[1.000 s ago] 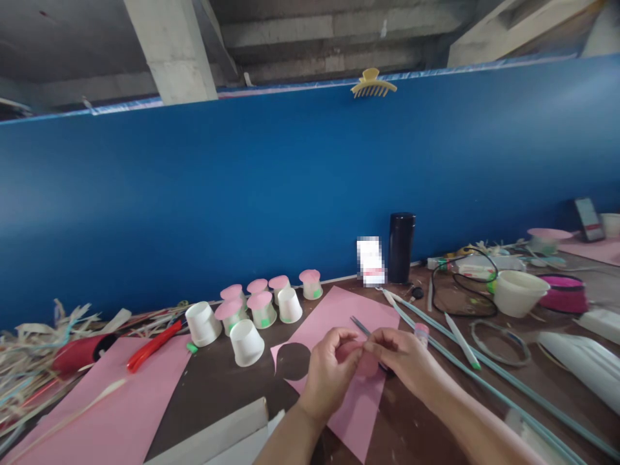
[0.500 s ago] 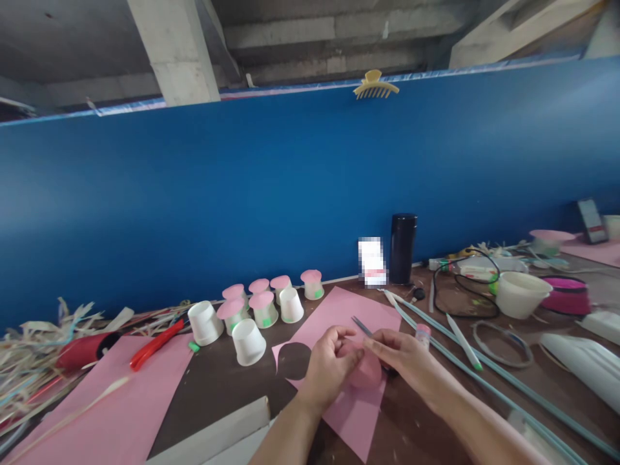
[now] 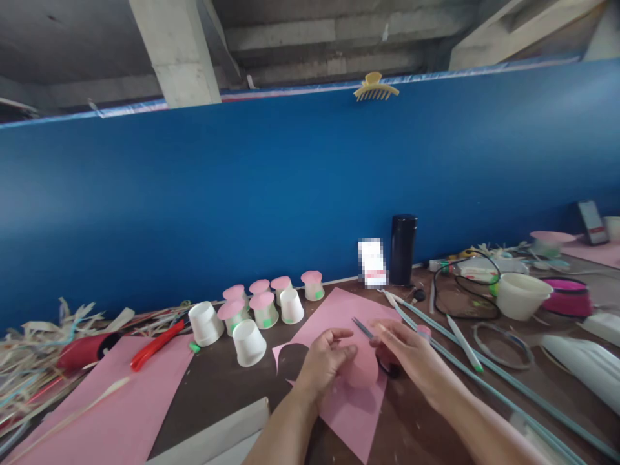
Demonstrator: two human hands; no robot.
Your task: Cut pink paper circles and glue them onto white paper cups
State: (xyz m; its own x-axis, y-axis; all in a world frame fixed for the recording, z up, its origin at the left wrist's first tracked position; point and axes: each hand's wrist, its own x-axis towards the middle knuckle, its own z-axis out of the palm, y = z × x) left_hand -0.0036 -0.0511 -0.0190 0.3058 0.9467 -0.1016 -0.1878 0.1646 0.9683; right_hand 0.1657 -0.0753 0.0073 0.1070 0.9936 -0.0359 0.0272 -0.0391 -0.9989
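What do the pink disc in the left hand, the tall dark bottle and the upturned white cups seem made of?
Pink disc: probably matte paper or thin card; it looks thin and matches the cut sheet.
Dark bottle: coated metal or plastic, unclear which; smooth, with glossy highlights.
White cups: likely paper or plastic, smooth and thin-looking.

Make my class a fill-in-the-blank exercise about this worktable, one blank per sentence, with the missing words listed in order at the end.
1. The left hand holds a round piece of paper coloured ____.
2. The handles of the scissors are close to the ____ hand.
3. The yellow claw clip sits at the top edge of a partition coloured ____.
4. The white cup nearest the person stands upside ____.

Missing words: pink; right; blue; down.
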